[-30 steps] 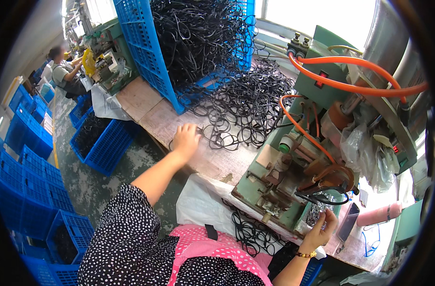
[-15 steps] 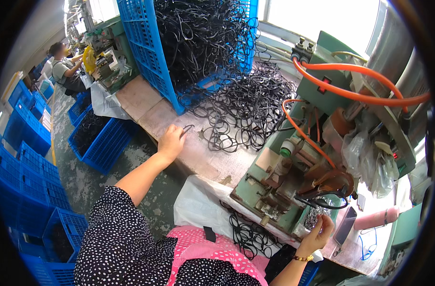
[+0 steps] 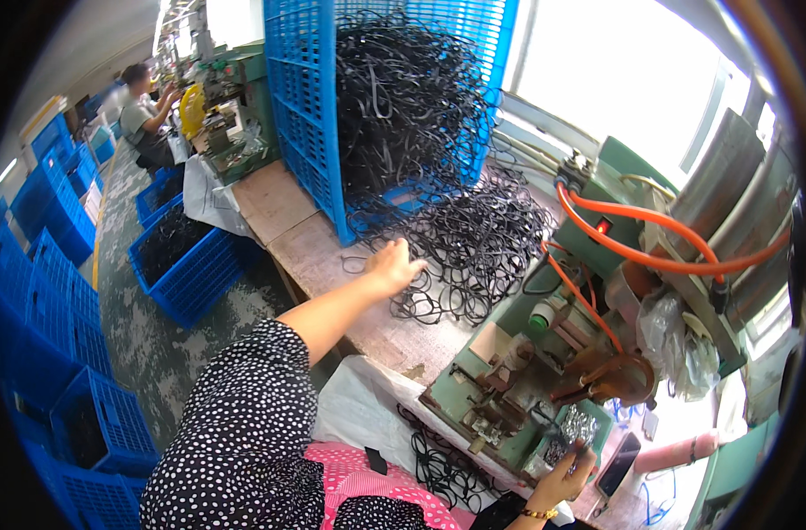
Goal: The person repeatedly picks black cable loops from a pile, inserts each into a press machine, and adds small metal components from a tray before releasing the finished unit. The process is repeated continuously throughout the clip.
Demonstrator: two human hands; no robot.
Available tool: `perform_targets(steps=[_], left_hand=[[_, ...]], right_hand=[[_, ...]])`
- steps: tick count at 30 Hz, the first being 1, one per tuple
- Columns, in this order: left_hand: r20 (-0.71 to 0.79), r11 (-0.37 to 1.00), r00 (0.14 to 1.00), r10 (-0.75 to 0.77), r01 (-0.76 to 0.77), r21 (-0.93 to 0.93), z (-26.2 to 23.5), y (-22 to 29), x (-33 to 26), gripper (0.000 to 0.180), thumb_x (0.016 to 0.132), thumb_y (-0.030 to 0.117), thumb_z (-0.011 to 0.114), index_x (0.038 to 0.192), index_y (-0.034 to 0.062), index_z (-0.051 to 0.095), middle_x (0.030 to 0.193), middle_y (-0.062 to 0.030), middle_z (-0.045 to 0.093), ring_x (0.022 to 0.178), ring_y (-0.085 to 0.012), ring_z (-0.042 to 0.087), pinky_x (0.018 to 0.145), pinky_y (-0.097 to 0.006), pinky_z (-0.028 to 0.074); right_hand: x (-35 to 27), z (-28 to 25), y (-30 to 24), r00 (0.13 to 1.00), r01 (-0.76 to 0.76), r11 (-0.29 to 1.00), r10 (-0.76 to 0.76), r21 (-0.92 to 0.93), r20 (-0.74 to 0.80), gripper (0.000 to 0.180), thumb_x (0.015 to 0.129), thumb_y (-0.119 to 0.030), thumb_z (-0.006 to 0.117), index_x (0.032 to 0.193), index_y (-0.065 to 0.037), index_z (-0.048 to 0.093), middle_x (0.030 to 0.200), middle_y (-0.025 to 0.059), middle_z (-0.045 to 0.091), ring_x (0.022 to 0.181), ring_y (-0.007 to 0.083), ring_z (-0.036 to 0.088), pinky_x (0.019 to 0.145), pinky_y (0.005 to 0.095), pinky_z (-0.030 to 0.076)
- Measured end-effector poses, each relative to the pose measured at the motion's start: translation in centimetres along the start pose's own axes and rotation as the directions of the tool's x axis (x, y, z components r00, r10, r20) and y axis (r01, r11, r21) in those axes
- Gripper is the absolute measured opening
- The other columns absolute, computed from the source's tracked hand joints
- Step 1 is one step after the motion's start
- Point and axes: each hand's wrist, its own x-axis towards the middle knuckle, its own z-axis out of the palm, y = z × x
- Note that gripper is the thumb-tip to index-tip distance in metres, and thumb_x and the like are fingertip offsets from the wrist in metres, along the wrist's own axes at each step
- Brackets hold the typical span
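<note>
The black loops (image 3: 496, 234) lie heaped left of the green machine (image 3: 456, 387). The left hand (image 3: 392, 268) is at them; I can't tell if it grips one. The right hand (image 3: 565, 481) is by shiny bits (image 3: 581, 424) near the machine, its grip too blurry to tell.

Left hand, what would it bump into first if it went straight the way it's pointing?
Probably the pile of black loops, just beyond the left hand. It might be touching some loops at the edge; the picture doesn't show depth clearly.
</note>
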Motion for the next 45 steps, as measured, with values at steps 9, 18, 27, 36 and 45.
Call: perform_targets(steps=[9, 18, 27, 36, 45], left_hand=[[0.132, 0.991, 0.989, -0.067, 0.082, -0.106, -0.6, -1.2, 0.6, 0.030, 0.079, 0.020, 0.063, 0.106, 0.0078, 0.058, 0.101, -0.0177, 0.069, 0.100, -0.0363, 0.066, 0.084, -0.046, 0.051], [-0.044, 0.902, 0.997, 0.066, -0.078, -0.424, -3.6, -1.2, 0.0, 0.023, 0.082, 0.016, 0.071, 0.100, 0.0047, 0.063, 0.087, -0.0089, 0.069, 0.076, -0.0192, 0.066, 0.070, -0.033, 0.052], [0.095, 0.335, 0.988, 0.124, 0.049, -0.941, -10.0, 6.1, -10.4, 0.023, 0.106, 0.036, 0.047, 0.100, 0.0137, 0.053, 0.062, -0.0003, 0.052, 0.041, -0.0060, 0.033, 0.038, -0.023, 0.024], [-0.062, 0.028, 0.888, 0.455, -0.084, -0.996, -12.1, 14.6, -17.9, 0.016, 0.099, 0.012, 0.059, 0.112, 0.0021, 0.060, 0.100, -0.0069, 0.069, 0.071, -0.0071, 0.059, 0.061, -0.020, 0.043], [-0.190, -0.039, 0.869, 0.457, -0.194, -0.980, -10.7, 15.8, -17.2, 0.016, 0.100, 0.013, 0.060, 0.110, 0.0001, 0.061, 0.101, -0.0077, 0.070, 0.080, -0.0111, 0.066, 0.060, -0.021, 0.044]], right_hand=[[0.1, -1.1, -2.8, 0.986, -0.165, 0.979, 0.164, 0.119, 0.013, 0.019, 0.091, -0.015, 0.069, 0.108, -0.006, 0.069, 0.097, 0.0083, 0.070, 0.079, 0.0191, 0.064, 0.076, 0.0318, 0.051], [0.2, -1.3, -3.4, 0.997, -0.077, 0.996, 0.077, 0.049, -0.011, 0.012, 0.087, -0.004, 0.069, 0.097, -0.006, 0.074, 0.092, 0.0095, 0.071, 0.086, 0.0246, 0.063, 0.083, 0.0358, 0.049], [2.3, -1.1, -4.7, 0.999, 0.005, 0.989, 0.001, 0.149, -0.036, 0.010, 0.087, 0.007, 0.060, 0.094, 0.000, 0.062, 0.093, 0.0098, 0.062, 0.090, 0.0225, 0.058, 0.089, 0.0359, 0.044], [3.3, 2.4, -13.6, 0.963, -0.264, 0.615, 0.118, 0.743, 0.244, 0.038, 0.087, 0.007, 0.064, 0.122, 0.001, 0.052, 0.110, 0.0067, 0.058, 0.097, 0.0132, 0.058, 0.089, 0.0269, 0.046], [3.3, 3.5, -14.4, 0.944, -0.325, 0.531, 0.132, 0.783, 0.303, 0.053, 0.087, 0.007, 0.065, 0.134, 0.002, 0.040, 0.103, 0.0049, 0.058, 0.097, 0.0116, 0.055, 0.088, 0.0249, 0.045]])
